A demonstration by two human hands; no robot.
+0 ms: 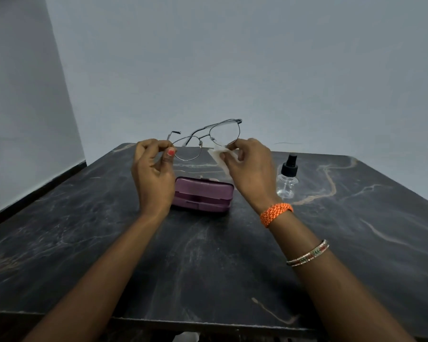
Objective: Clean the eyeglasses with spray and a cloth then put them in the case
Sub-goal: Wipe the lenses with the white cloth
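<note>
Aloft, eyeglasses point(209, 138) crosswise between left hand point(153, 178) and right hand point(251, 169).

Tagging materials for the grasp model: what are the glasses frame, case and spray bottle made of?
Glasses frame: thin dark wire, likely metal, slight sheen.
Case: purple, smooth and rigid-looking with moulded ridges, probably plastic; closed.
Spray bottle: clear body, plastic or glass, cannot tell; black pump top, likely plastic.
</note>
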